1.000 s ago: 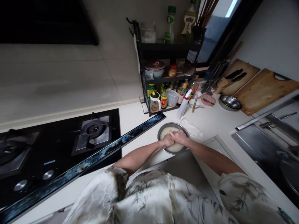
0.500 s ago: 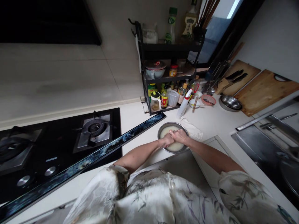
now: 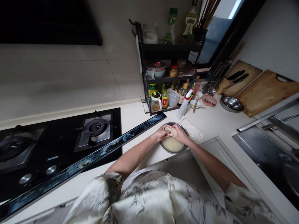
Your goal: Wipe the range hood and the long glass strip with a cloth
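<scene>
A metal bowl [image 3: 181, 149] stands on the white counter in front of me, with a pale lump of dough [image 3: 172, 144] in it. My left hand [image 3: 160, 133] and my right hand [image 3: 179, 133] meet over the bowl's far side. Both grip the far end of the dough and lift it a little above the rest. My forearms reach in from the lower middle, in patterned sleeves.
A folded white cloth [image 3: 193, 130] lies right of the bowl. Behind stands a black rack [image 3: 167, 65] with bottles and jars. A gas hob [image 3: 58, 141] fills the left. A sink [image 3: 266, 146], a steel bowl [image 3: 231, 103] and wooden boards [image 3: 263, 91] are at right.
My hands have moved from the middle of the dough to its far end and pulled that end up. My arms stretch further forward.
</scene>
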`<state>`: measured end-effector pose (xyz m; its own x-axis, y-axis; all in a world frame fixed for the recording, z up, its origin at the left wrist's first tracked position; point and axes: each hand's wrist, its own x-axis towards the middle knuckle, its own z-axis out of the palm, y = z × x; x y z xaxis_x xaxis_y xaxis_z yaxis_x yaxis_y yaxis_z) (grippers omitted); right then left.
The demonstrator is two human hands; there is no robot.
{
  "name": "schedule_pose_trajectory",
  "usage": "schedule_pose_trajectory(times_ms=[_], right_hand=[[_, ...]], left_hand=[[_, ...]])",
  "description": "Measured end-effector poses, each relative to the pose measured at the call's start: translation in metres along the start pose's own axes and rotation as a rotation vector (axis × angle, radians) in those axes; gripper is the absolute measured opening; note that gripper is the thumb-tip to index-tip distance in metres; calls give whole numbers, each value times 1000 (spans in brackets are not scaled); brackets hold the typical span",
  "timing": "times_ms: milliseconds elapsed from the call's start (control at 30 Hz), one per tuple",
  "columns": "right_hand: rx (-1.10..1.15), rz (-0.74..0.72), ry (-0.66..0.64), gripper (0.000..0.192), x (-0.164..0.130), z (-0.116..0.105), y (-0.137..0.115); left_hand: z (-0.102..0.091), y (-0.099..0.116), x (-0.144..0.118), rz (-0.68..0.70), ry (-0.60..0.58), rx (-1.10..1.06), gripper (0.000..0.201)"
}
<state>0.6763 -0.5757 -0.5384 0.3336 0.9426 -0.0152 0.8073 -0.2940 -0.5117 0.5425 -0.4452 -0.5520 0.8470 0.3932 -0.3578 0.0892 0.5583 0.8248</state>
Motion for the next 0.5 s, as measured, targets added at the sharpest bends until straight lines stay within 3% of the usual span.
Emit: schedule_pose_trajectory(times_ms=[133, 267, 367, 433, 500], right_hand=[[607, 106, 21, 45, 8, 9, -13], [1006, 206, 70, 54, 20, 14, -41], [1151, 230, 153, 58, 34, 15, -60], [1169, 261, 138, 62, 46, 16, -70], [1154, 280, 112, 64, 56, 18, -78]], left_hand=[[-13, 12, -4, 141, 92, -48, 38], [-31, 20, -17, 252, 201, -28, 27], [-48, 25, -34, 274, 244, 47, 34], [-61, 28, -50, 243, 228, 124, 36], [-76, 30, -68, 199, 212, 196, 26]])
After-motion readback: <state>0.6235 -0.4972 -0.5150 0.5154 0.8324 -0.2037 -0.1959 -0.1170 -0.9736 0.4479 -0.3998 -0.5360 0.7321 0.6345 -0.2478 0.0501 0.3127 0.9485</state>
